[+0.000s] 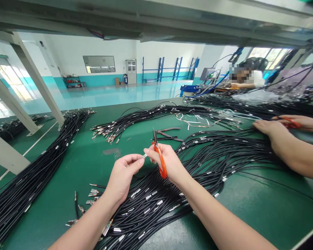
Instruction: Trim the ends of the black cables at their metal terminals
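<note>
My left hand (123,177) is closed in a pinch on a small silvery-white piece (144,156) that looks like a cable connector. The fingertips of my right hand (172,163) meet its other side. Orange-handled scissors (161,162) are also held in my right hand, blades pointing up and away. Below both hands spreads a bundle of black cables (198,159) with white labels. Metal connectors (94,192) at cable ends lie left of my left forearm. Grey-handled pliers (169,129) rest just beyond the scissors.
A co-worker's hands (279,139) lie on the cables at right, one with red-handled scissors (290,122). More cable bundles lie at left (52,152) and at the back (146,114), near white strips (190,119). A shelf (156,21) hangs overhead. Another person (246,74) sits beyond the table.
</note>
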The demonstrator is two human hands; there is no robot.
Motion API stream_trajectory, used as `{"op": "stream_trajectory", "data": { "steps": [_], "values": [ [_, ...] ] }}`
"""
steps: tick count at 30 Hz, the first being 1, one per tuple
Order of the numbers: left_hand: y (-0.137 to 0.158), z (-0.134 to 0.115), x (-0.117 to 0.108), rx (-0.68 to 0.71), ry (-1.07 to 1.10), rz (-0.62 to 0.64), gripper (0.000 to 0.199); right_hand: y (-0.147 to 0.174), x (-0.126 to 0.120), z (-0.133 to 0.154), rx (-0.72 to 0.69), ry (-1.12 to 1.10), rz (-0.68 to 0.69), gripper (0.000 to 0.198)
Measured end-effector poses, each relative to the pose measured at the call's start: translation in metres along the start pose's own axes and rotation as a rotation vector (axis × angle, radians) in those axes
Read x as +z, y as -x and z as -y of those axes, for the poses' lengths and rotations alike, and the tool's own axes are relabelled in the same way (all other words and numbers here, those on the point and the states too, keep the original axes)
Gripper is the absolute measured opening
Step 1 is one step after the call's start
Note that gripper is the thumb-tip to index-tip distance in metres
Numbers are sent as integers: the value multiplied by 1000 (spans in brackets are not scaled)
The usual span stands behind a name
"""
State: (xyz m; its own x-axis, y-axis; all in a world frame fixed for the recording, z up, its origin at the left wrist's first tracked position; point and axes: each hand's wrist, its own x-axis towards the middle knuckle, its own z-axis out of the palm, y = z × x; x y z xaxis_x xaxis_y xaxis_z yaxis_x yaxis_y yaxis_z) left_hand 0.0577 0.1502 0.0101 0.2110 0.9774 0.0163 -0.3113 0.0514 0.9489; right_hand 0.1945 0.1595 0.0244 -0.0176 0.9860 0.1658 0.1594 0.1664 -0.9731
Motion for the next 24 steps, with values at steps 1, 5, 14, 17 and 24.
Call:
{"op": "stream_trajectory", "data": {
  "steps": [1,5,14,17,24],
  "values": [
    [0,0,0,10,-41,-17,14,-1,-1,0,6,-3,-5,28],
    [-2,4,-3,34,-95,-80,18,-2,-7,2,66,5,75,30],
    [-5,6,-13,59,-180,71,14,-4,-25,14,99,156,434,28],
    [-6,6,-14,32,-173,99,12,-10,-29,17,38,399,316,29],
    [-11,8,-18,-17,-217,120,12,-12,-50,-9,-155,946,292,33]
  ]
}}
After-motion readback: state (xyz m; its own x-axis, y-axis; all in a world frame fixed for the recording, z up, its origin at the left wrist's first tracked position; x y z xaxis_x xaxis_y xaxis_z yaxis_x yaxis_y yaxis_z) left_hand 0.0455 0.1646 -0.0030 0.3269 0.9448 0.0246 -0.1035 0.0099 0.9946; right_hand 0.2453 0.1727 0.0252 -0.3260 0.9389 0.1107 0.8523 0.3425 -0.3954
